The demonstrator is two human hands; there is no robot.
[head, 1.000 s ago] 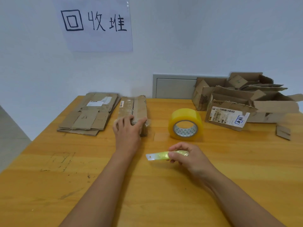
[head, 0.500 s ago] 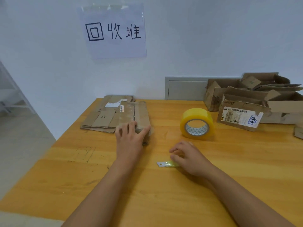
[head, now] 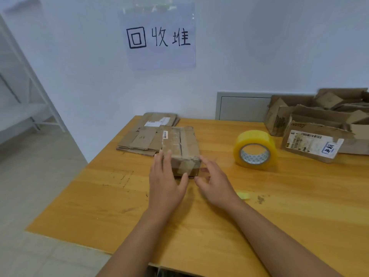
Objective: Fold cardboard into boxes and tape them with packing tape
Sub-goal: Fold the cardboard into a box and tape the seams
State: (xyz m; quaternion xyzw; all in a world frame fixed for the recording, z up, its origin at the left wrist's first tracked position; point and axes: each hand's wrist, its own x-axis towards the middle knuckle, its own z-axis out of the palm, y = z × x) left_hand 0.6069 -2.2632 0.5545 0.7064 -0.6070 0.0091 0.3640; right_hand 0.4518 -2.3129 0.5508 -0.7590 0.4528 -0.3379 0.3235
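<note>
A small taped cardboard box (head: 180, 145) stands on the wooden table (head: 119, 206), left of centre. My left hand (head: 166, 179) lies against its near left corner, fingers straight, thumb at the front face. My right hand (head: 214, 182) reaches to the box's near right corner with fingers spread; it holds nothing. A yellow roll of packing tape (head: 255, 148) stands on edge to the right of the box. A yellow-green cutter (head: 244, 195) lies on the table, mostly hidden behind my right wrist.
A stack of flattened cardboard (head: 143, 136) lies behind and left of the box. Folded open boxes (head: 319, 124) are piled at the back right. The table's left edge drops to the floor. A paper sign (head: 159, 37) hangs on the wall.
My right hand let go of the cutter on the table and moved left to the box. The left hand stayed on the box; the view turned left.
</note>
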